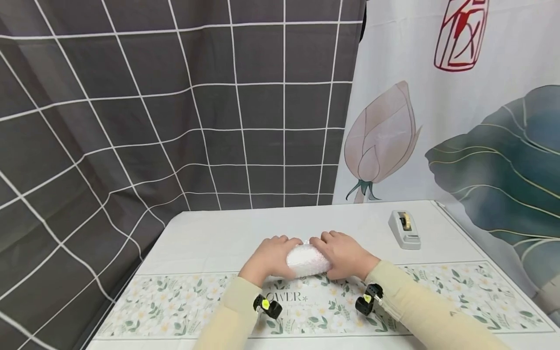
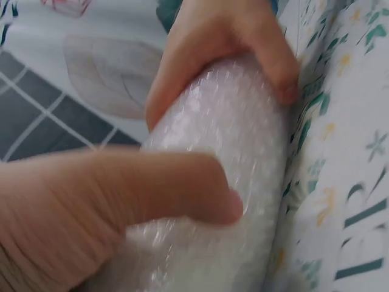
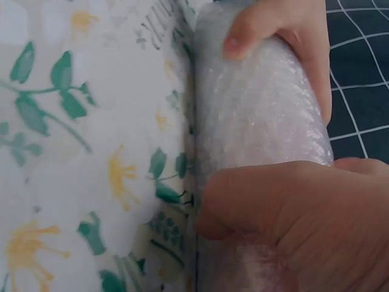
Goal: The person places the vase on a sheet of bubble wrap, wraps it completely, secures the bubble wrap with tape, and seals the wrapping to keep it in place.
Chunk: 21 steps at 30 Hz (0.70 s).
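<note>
A roll-shaped bundle of clear bubble wrap lies crosswise on the table, its contents hidden under the layers. My left hand grips its left end, with the thumb over the near side. Around the right end curls my right hand, thumb toward me. In the left wrist view the bubble wrap fills the middle, the left thumb lying across it. From the right wrist the bubble wrap shows both hands wrapped over it. The fingers on its far side are partly hidden.
A grey tape dispenser with a yellowish roll stands at the back right of the table. The white tablecloth carries a floral printed band. A dark grid curtain and a white flower-print curtain hang behind.
</note>
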Each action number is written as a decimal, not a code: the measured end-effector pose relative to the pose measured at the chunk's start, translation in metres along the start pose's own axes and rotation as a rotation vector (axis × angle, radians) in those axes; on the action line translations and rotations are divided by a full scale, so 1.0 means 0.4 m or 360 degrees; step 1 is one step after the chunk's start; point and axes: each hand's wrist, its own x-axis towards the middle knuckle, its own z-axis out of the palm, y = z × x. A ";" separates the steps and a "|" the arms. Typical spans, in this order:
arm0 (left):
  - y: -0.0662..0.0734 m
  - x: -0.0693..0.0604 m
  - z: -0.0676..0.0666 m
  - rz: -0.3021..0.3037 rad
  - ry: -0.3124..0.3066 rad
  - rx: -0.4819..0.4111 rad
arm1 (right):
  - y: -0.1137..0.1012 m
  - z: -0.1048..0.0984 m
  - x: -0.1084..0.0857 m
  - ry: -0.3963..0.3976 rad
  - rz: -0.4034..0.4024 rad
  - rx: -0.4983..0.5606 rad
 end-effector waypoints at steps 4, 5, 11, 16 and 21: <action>0.018 -0.016 0.011 -0.0007 0.0127 0.0170 | 0.002 -0.002 0.013 -0.0019 0.0010 0.0037; 0.021 -0.018 0.014 -0.0016 0.0148 0.0204 | 0.002 -0.004 0.018 -0.0038 0.0028 0.0058; 0.034 -0.022 0.026 -0.0080 0.0228 0.0318 | 0.013 -0.013 0.044 -0.0272 0.0178 0.0245; 0.037 -0.020 0.037 -0.0093 0.0280 0.0350 | 0.025 -0.022 0.070 -0.0565 0.0304 0.0445; 0.036 -0.011 0.044 -0.0103 0.0324 0.0393 | 0.033 -0.037 0.092 -0.0835 0.0525 0.0752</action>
